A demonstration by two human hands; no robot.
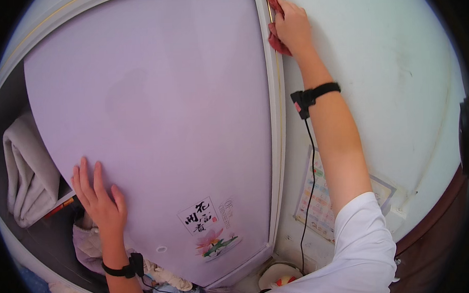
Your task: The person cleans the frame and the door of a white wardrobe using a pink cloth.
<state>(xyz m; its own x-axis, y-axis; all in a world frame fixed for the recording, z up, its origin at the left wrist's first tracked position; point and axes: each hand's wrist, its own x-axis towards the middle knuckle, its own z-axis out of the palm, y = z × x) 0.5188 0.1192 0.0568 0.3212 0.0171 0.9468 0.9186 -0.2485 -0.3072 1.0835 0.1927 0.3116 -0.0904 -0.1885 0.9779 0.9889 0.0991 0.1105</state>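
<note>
A red cloth is bunched in my right hand, which presses it on the white frame with a gold strip, at the top of the view. My left hand lies with fingers spread on the lilac sliding door panel, near its left edge. The panel carries a lotus flower decal with black characters, and a faint darker patch higher up. Black straps with small boxes and cables sit on both forearms.
Left of the panel, an opening shows a folded grey blanket on a shelf and piled fabric below. The pale wall on the right bears a chart. A dark red surface lies at lower right.
</note>
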